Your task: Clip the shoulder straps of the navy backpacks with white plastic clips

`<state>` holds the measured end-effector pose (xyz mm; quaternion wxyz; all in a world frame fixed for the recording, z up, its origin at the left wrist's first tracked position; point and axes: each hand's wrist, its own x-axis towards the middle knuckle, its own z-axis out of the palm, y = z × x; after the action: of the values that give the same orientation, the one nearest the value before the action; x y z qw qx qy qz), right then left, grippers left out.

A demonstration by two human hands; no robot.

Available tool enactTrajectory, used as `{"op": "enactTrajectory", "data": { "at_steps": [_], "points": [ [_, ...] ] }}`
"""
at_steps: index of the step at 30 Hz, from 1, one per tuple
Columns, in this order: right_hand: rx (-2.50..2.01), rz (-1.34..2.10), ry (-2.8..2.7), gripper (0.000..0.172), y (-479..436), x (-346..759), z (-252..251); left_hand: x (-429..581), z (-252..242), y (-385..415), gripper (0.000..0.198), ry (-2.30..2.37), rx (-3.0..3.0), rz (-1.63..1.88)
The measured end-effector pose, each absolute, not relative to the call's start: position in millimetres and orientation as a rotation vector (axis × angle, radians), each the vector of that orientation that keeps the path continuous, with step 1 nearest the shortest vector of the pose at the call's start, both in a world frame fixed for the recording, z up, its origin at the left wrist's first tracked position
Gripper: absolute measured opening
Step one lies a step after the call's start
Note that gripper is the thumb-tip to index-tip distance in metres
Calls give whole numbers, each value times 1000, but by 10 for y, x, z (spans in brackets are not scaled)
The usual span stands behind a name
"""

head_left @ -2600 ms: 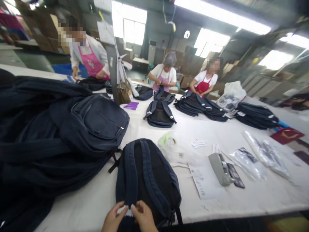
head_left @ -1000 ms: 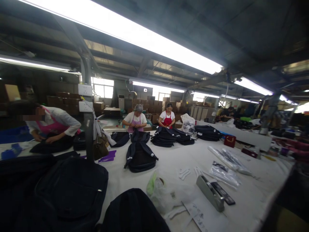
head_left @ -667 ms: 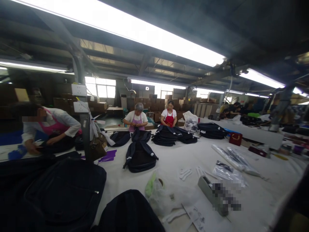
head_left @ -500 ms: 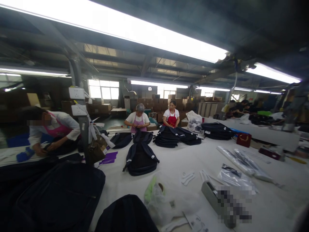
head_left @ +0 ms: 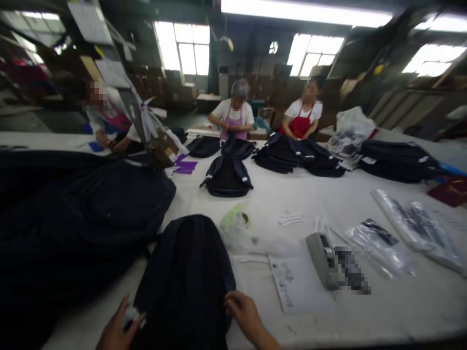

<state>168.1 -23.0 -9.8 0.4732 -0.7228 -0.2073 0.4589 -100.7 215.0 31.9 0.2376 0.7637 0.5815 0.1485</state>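
A dark navy backpack lies on the white table right in front of me, with its straps facing up. At its lower left edge is my left hand, thumb and fingers closed around a small whitish thing, too blurred to name. The fingers of my right hand are bent onto the backpack's right edge and appear to pinch it. The lower end of the backpack runs out of view.
Large dark bags fill the left. A clear plastic bag with tape, a printed sheet and a grey tape dispenser lie to the right. Beyond are backpack stacks, plastic packs and several co-workers.
The view has tilted down and turned somewhat left. Both my hands have come into view at the near backpack, which shows more fully. The printed sheet is now more visible.
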Motion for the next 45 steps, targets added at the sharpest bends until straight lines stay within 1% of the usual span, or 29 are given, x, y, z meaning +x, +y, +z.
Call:
{"op": "enactTrajectory", "data": {
  "at_steps": [2, 3, 5, 8, 11, 14, 17, 20, 24, 26, 28, 31, 34, 36, 40, 42, 45],
  "points": [
    [-1799, 1041, -604, 21, -344, 1723, -164, -1142, 326, 1910, 53, 1623, 1984, 369],
    [-1801, 1032, -646, 22, -374, 1734, -176, -1136, 332, 1794, 52, 1610, 1900, 363],
    [-1780, 1064, -707, 24, -387, 1714, -166, -996, 311, 1565, 48, 1500, 1616, 244],
    [-1784, 1111, -741, 24, -330, 1577, -130, -633, 160, 1256, 56, 1300, 1200, 64],
    [-1900, 1002, -761, 22, -264, 1411, -138, -317, -22, 1070, 61, 1326, 1151, -1],
    [-1939, 969, -748, 23, -245, 1339, -147, -139, -30, 1064, 52, 1227, 1223, -22],
    [-1957, 886, -703, 30, -234, 1379, -10, -38, 241, 1209, 43, 994, 1121, 43],
    [-1921, 717, -659, 35, -149, 1464, 345, 106, 714, 1440, 43, 793, 983, 218],
    [-1586, 862, -689, 40, 101, 1535, 973, 426, 1345, 1774, 41, 631, 912, 381],
    [-1448, 933, -696, 40, 245, 1541, 1242, 584, 1574, 1899, 36, 583, 908, 465],
    [-1400, 922, -679, 40, 374, 1541, 1441, 699, 1733, 1967, 30, 579, 883, 540],
    [-1476, 758, -672, 37, 505, 1554, 1616, 775, 1868, 1944, 29, 575, 761, 509],
    [-1612, 592, -829, 29, 530, 1587, 1701, 789, 1941, 1840, 43, 504, 682, 223],
    [-1758, 477, -972, 26, 499, 1609, 1734, 807, 1983, 1796, 46, 500, 714, 128],
    [-2038, 303, -1131, 34, 427, 1643, 1776, 915, 2068, 1824, 27, 590, 817, 251],
    [-2041, 333, -1160, 37, 424, 1663, 1788, 995, 2103, 1850, 25, 615, 850, 317],
    [-1914, 471, -1153, 41, 450, 1706, 1783, 1125, 2127, 1871, 28, 669, 898, 413]
  ]
}}
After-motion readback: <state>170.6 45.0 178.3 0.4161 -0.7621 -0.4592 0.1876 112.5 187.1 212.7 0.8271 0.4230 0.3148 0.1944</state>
